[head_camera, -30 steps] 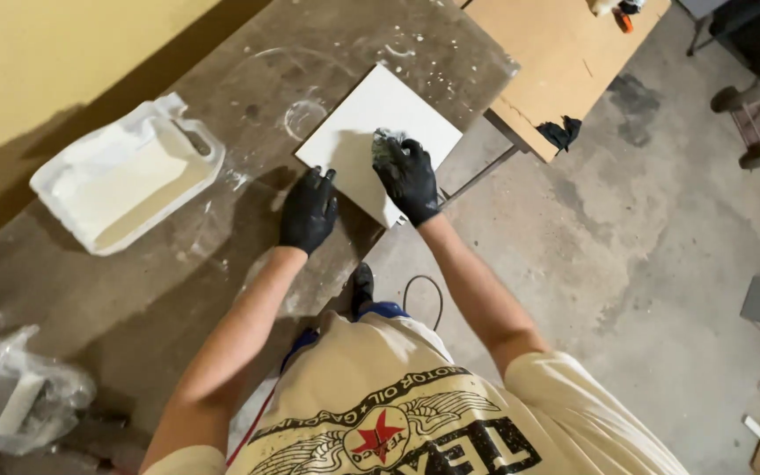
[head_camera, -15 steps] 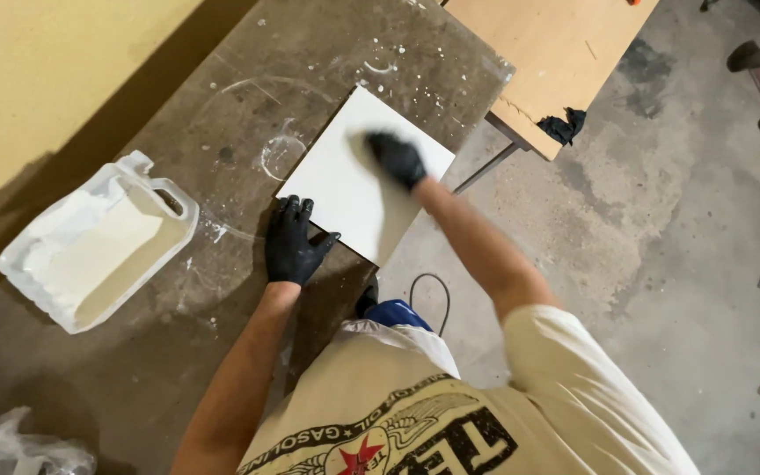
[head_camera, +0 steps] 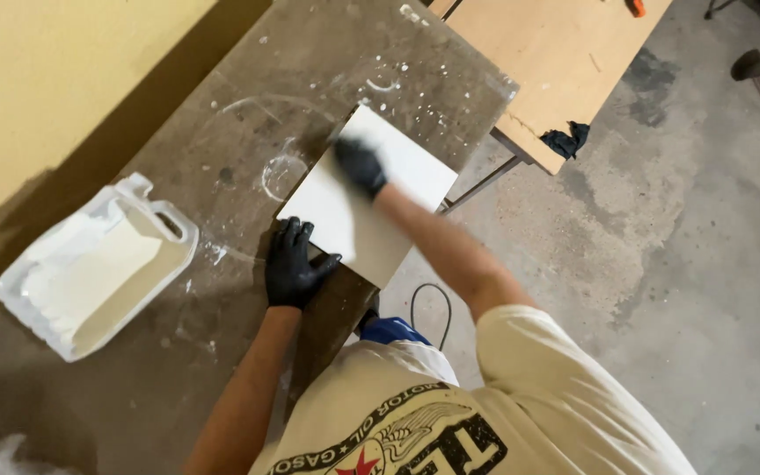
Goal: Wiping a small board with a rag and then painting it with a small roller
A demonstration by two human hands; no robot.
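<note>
On the left of the view a long dark bench (head_camera: pixel 222 105) runs along a yellow wall (head_camera: pixel 46 88), its top stained and flecked with white spots and ring marks. Right of it lies a grey concrete floor (head_camera: pixel 661 264), and past the bench's far end sits a tan board (head_camera: pixel 556 62) with a dark rag (head_camera: pixel 566 141) at its near edge. A cut-open white plastic jug (head_camera: pixel 90 268) lies on its side on the bench, well apart from the hands, with white liquid pooled inside. Near the bench's right edge lies a white square tile (head_camera: pixel 398 202), flat, with one corner pointing toward the person and its right corner at the bench edge. A black cable (head_camera: pixel 428 303) loops on the floor below that edge. The left hand (head_camera: pixel 292 264), in a black glove, lies spread and flat on the bench with its fingers touching the tile's near left edge, gripping nothing. The right hand (head_camera: pixel 360 165), also in a black glove, presses down on the tile's far half; it is blurred, so I cannot tell whether it is curled around anything or simply flat on the surface
</note>
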